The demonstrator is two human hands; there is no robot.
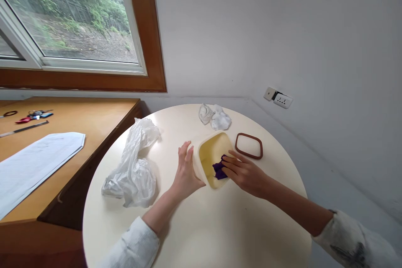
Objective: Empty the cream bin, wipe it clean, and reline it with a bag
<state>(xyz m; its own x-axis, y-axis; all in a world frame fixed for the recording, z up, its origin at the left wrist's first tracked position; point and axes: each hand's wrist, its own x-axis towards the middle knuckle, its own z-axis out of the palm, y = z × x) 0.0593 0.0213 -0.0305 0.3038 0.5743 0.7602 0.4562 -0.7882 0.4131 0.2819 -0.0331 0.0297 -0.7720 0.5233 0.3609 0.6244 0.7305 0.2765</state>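
Your right hand [243, 171] reaches into the pale yellow, square plastic container [213, 157] with its fingers flattened on a small crumpled purple cloth [219, 170], pressing it against the inner wall nearest you. It looks more like a press than a pinch; the thumb is hidden, so you cannot tell whether it grips the cloth from below. Your left hand [186, 171] lies open against the container's left outer wall, fingers straight and together, thumb near the lower corner, bracing it. The container is tipped so its mouth faces you, near the middle of the round cream table [194, 234].

As a judgement, you are partway through wiping the inside: the cloth sits at the lower right of the interior, while the far wall and left side show bare, with no residue clear enough to tell what is clean. The brown-rimmed, rounded-square lid [249, 145] lies flat on the table just beside the container on its right, apart from it, untouched, so closing is not yet done.

Beyond the container, a crumpled white tissue or thin plastic wad [215, 117] sits near the table's far edge. To your left lies a large crumpled translucent plastic bag [135, 163]. Further left, on the wooden desk [94, 121], are a white paper sheet [34, 159] and small items too small to tell.
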